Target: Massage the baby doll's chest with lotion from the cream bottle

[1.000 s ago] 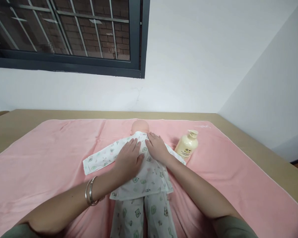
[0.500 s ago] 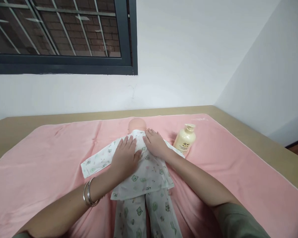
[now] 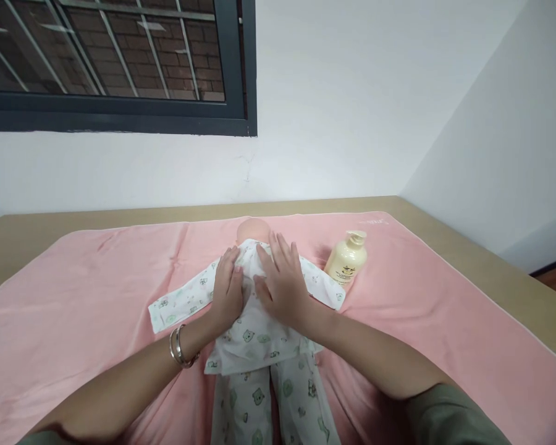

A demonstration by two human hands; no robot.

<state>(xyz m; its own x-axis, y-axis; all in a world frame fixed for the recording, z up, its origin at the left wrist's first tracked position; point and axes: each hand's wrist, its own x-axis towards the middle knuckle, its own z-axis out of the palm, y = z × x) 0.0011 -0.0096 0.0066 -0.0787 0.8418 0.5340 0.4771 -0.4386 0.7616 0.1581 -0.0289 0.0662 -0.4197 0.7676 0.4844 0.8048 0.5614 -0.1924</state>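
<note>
A baby doll (image 3: 253, 230) lies on a pink blanket, its bald head toward the wall and no face showing. It wears a white long-sleeved top (image 3: 254, 337) and matching trousers (image 3: 250, 402), both printed with small green animals. My left hand (image 3: 228, 287) rests on the left side of the top, near the shoulder, fingers stretched out. Over the right side of the top lies my right hand (image 3: 283, 281), its fingers spread and pointing toward the head. Neither hand grips anything. Beneath my palms the cloth is hidden.
A cream pump bottle (image 3: 347, 258) stands, slightly tilted, by the doll's right-hand sleeve. The pink blanket (image 3: 426, 321) covers most of a tan surface (image 3: 445, 232). Behind it rise a white wall (image 3: 328, 123) and a dark-framed window (image 3: 167, 117) with bars.
My left hand has turned and shifted slightly left on the top. My right hand has moved down a little and spread its fingers, uncovering more of the right sleeve.
</note>
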